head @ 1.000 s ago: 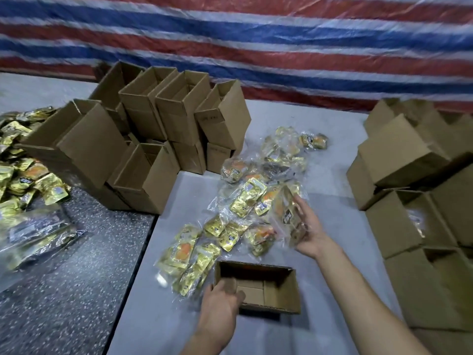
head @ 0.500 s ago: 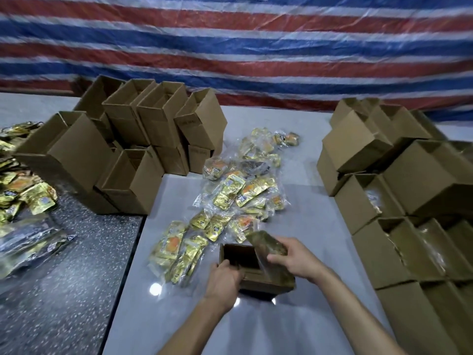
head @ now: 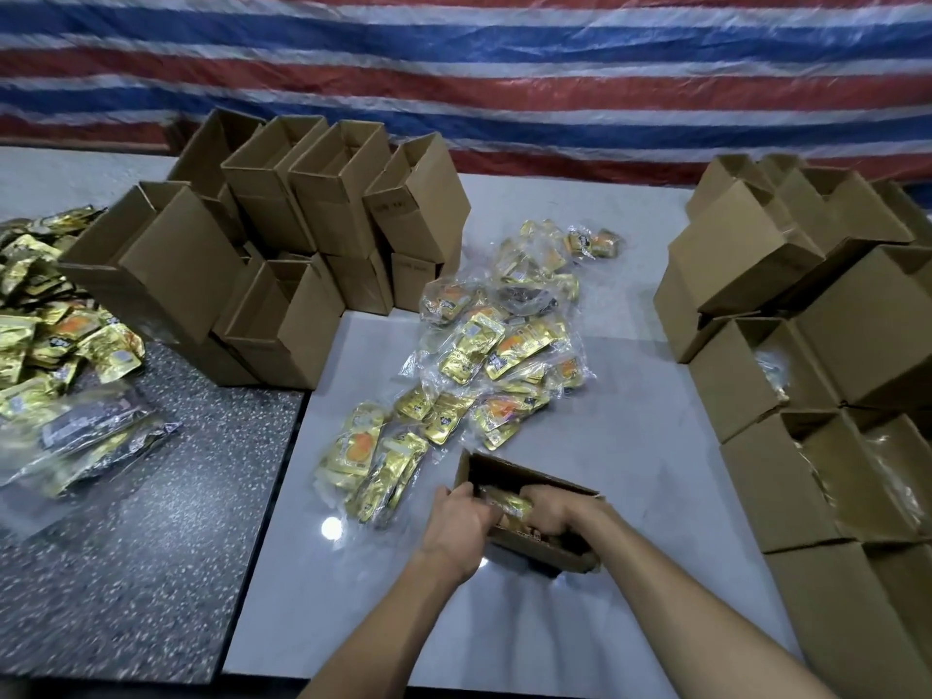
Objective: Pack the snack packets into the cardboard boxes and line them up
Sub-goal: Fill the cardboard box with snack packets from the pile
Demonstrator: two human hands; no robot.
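Snack packet (head: 509, 503), clamped in right hand (head: 552, 514) fingers, inside box (head: 547, 549) gripped by left hand (head: 456, 522); loose packets (head: 484, 355) at 12 o'clock not yet packed

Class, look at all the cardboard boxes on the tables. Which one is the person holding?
The low box nearest the person, alone on the white table: the left hand grips its rim, the right hand holds a packet inside.

Both bare forearms rise from the lower edge toward lower centre. The left hand (head: 456, 527) curls over the box (head: 544, 548) rim; the right hand (head: 552, 512), knuckles up, grips a packet (head: 509, 504) inside.
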